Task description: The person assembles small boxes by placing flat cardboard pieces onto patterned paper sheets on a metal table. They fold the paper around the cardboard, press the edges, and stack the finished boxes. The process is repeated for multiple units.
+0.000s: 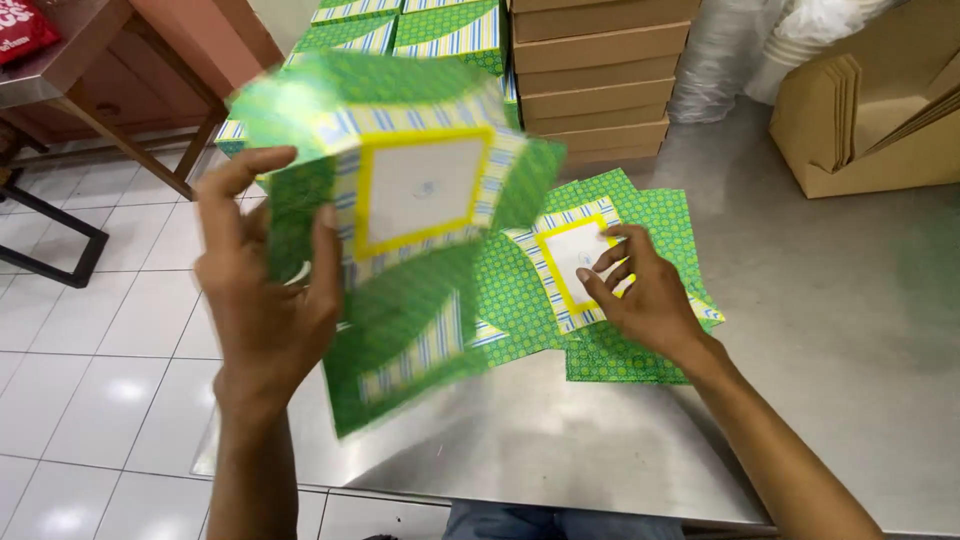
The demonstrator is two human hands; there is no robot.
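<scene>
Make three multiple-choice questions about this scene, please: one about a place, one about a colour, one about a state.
1. Where does the right hand rest?
A. On the stack of flat green sheets on the metal table
B. On the brown cardboard boxes
C. On the tiled floor

2. What colour frames the white window of the carton held in the left hand?
A. Red
B. Yellow
C. Black

3. In what state is the green carton in the left hand?
A. Lying flat on the table
B. Lifted in the air, partly opened, blurred
C. Torn in two pieces

Answers:
1. A, the fingers lie on the top sheet's white window.
2. B, a yellow border surrounds the white square.
3. B, the thumb and fingers grip its left edge above the table.
</scene>
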